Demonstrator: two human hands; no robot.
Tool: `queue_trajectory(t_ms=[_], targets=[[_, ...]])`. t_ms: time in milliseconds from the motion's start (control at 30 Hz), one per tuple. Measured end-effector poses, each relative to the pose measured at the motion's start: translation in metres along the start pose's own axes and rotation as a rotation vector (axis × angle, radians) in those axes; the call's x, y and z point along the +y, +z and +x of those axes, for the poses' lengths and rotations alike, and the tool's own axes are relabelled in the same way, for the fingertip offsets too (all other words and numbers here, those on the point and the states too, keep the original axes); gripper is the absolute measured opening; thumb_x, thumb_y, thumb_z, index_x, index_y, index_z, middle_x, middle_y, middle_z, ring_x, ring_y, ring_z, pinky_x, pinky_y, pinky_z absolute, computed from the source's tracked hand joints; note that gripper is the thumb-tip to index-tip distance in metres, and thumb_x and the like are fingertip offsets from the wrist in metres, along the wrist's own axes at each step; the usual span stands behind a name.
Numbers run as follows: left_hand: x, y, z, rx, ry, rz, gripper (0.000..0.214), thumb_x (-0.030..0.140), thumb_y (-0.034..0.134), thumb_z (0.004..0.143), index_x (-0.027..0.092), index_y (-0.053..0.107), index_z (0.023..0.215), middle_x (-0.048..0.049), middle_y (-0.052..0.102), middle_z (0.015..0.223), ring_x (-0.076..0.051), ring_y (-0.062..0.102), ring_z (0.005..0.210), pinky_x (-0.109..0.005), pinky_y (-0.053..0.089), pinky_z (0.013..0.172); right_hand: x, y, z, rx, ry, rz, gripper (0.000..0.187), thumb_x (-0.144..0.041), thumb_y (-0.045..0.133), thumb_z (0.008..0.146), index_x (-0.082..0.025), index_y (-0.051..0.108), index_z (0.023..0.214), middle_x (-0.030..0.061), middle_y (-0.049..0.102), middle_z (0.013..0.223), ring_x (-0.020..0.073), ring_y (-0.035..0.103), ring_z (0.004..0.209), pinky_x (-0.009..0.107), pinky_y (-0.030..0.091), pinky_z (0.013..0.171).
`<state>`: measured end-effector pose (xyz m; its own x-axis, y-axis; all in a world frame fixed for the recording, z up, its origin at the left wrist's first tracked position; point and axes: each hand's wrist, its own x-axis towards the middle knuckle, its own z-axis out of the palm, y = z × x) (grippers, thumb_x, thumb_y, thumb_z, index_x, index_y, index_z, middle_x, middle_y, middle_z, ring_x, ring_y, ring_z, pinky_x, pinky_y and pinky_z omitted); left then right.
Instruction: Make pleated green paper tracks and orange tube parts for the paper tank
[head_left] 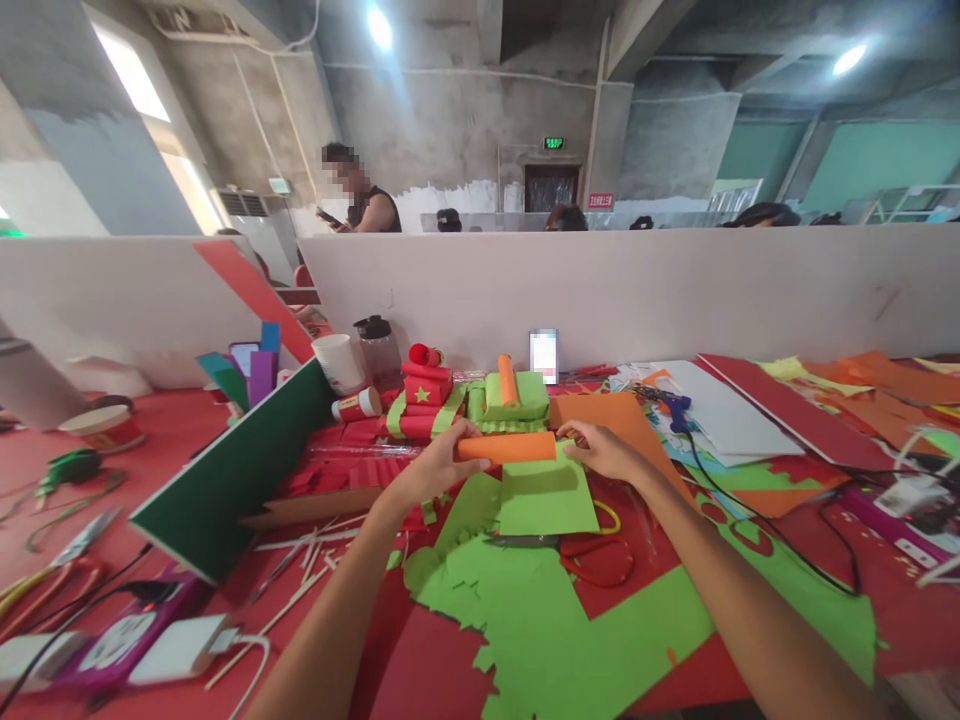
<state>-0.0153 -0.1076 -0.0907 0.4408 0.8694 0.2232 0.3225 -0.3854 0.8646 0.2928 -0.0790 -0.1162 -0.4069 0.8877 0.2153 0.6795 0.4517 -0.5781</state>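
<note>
Concrete walls (442,125) behind; orange roll (517,448) over cluttered red table (161,465).

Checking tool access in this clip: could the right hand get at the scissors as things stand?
Probably yes: the scissors lie close to the right hand, their handles largely uncovered. The green square hides part of them, and the hand would likely first have to leave the end of the orange roll.

Orange roll (510,447): looked smooth and matt
Light-green sheet (546,498): looked matt, like paper
Left power strip (124,638): looked like smooth plastic
Back wall (442,115): was rough concrete
</note>
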Motion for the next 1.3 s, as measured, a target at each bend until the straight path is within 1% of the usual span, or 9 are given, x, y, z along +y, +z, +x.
queue_trajectory(t_ms=[133, 267, 400, 533, 667, 833, 1033, 1167, 1300], targets=[[-0.007, 0.006, 0.000, -0.069, -0.046, 0.048, 0.029, 0.036, 0.064, 0.075, 0.019, 0.051, 0.095, 0.0030, 0.047, 0.075, -0.011, 0.042, 0.060, -0.021, 0.036, 0.051, 0.000, -0.001, -0.001, 0.018, 0.027, -0.059, 0.027, -0.025, 0.058, 0.082, -0.022, 0.064, 0.108, 0.0070, 0.070, 0.089, 0.0225, 0.064, 0.082, 0.030, 0.045, 0.071], [-0.012, 0.007, 0.001, -0.063, -0.051, 0.052, 0.032, 0.036, 0.066, 0.073, 0.019, 0.051, 0.095, 0.0025, 0.048, 0.076, -0.012, 0.045, 0.064, -0.022, 0.038, 0.054, -0.002, 0.001, -0.002, -0.003, 0.028, -0.081, 0.023, -0.023, 0.058, 0.082, -0.023, 0.068, 0.102, 0.0073, 0.072, 0.092, 0.0232, 0.065, 0.083, 0.031, 0.045, 0.072], [-0.012, 0.005, 0.002, -0.048, -0.059, 0.015, 0.032, 0.039, 0.066, 0.074, 0.019, 0.051, 0.093, 0.0040, 0.047, 0.073, -0.010, 0.042, 0.059, -0.021, 0.035, 0.051, -0.002, -0.002, -0.002, -0.006, 0.044, -0.095, 0.021, -0.023, 0.059, 0.081, -0.023, 0.070, 0.099, 0.0070, 0.072, 0.090, 0.0235, 0.065, 0.081, 0.030, 0.045, 0.068], [-0.010, 0.001, 0.004, 0.047, -0.087, -0.064, 0.038, 0.041, 0.068, 0.072, 0.018, 0.048, 0.094, 0.0051, 0.045, 0.070, -0.009, 0.042, 0.056, -0.020, 0.034, 0.050, 0.008, -0.008, 0.000, 0.027, 0.014, -0.012, 0.020, -0.022, 0.059, 0.080, -0.022, 0.069, 0.097, 0.0060, 0.072, 0.086, 0.0215, 0.065, 0.077, 0.029, 0.045, 0.068], [-0.008, -0.002, 0.005, 0.115, -0.076, -0.119, 0.038, 0.041, 0.069, 0.070, 0.018, 0.045, 0.090, 0.0058, 0.046, 0.069, -0.008, 0.043, 0.056, -0.020, 0.034, 0.051, 0.022, -0.016, 0.001, 0.035, -0.009, 0.115, 0.018, -0.023, 0.057, 0.081, -0.019, 0.066, 0.096, 0.0063, 0.071, 0.090, 0.0204, 0.065, 0.078, 0.029, 0.046, 0.069], [-0.006, -0.002, 0.005, 0.108, -0.097, -0.138, 0.040, 0.040, 0.072, 0.067, 0.018, 0.046, 0.089, 0.0067, 0.045, 0.067, -0.007, 0.041, 0.054, -0.019, 0.033, 0.050, 0.034, -0.027, 0.000, 0.055, -0.006, 0.187, 0.018, -0.024, 0.057, 0.079, -0.017, 0.064, 0.095, 0.0063, 0.070, 0.091, 0.0206, 0.064, 0.082, 0.030, 0.047, 0.073], [-0.006, 0.001, 0.005, 0.098, -0.130, -0.157, 0.041, 0.040, 0.073, 0.066, 0.017, 0.048, 0.089, 0.0063, 0.047, 0.066, -0.008, 0.042, 0.053, -0.020, 0.032, 0.048, 0.047, -0.035, -0.002, 0.099, 0.020, 0.253, 0.020, -0.027, 0.059, 0.077, -0.018, 0.064, 0.094, 0.0055, 0.069, 0.086, 0.0210, 0.063, 0.078, 0.031, 0.049, 0.070], [-0.013, 0.003, 0.008, 0.085, -0.141, -0.186, 0.044, 0.041, 0.075, 0.064, 0.017, 0.048, 0.089, 0.0051, 0.051, 0.068, -0.009, 0.047, 0.056, -0.020, 0.035, 0.051, 0.052, -0.036, -0.002, 0.095, 0.037, 0.278, 0.021, -0.028, 0.059, 0.077, -0.017, 0.064, 0.094, 0.0056, 0.069, 0.085, 0.0207, 0.064, 0.078, 0.031, 0.049, 0.070], [-0.023, 0.002, 0.011, 0.098, -0.141, -0.200, 0.046, 0.040, 0.076, 0.063, 0.017, 0.047, 0.090, 0.0042, 0.053, 0.068, -0.010, 0.050, 0.057, -0.022, 0.038, 0.052, 0.052, -0.036, -0.003, 0.070, 0.043, 0.273, 0.021, -0.028, 0.059, 0.078, -0.017, 0.064, 0.095, 0.0060, 0.069, 0.086, 0.0202, 0.064, 0.078, 0.031, 0.048, 0.071]])
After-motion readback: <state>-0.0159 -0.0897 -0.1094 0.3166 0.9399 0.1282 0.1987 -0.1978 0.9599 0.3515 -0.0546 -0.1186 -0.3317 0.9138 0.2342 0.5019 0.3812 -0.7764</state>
